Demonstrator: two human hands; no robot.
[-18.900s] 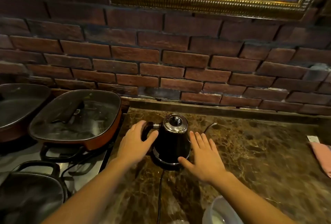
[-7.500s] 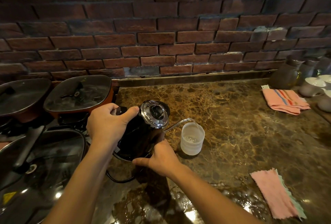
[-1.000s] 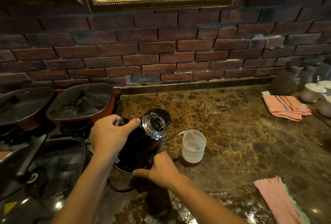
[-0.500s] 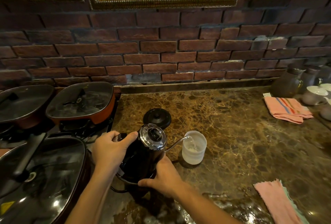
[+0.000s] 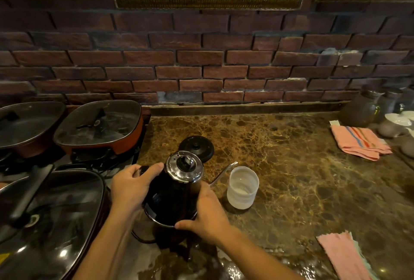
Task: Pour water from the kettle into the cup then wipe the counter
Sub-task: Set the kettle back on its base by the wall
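A black kettle [image 5: 172, 199] with a chrome lid and thin gooseneck spout is held above the brown marble counter [image 5: 291, 156]. My left hand [image 5: 132, 188] grips its handle. My right hand [image 5: 206, 214] supports its lower right side. The kettle is nearly upright, its spout tip just left of the rim of a frosted white cup [image 5: 243, 186] that holds water. The round black kettle base [image 5: 196, 148] sits empty on the counter behind. A pink cloth [image 5: 342, 255] lies at the front right.
Three lidded pans [image 5: 98, 123] crowd the stove on the left. A folded striped pink towel [image 5: 358, 142], a dark glass jug [image 5: 358, 111] and white cups stand at the far right. A black cord runs under the kettle. The near counter looks wet.
The kettle has tipped back from pouring to nearly upright and its spout has left the cup. Both hands stay on it.
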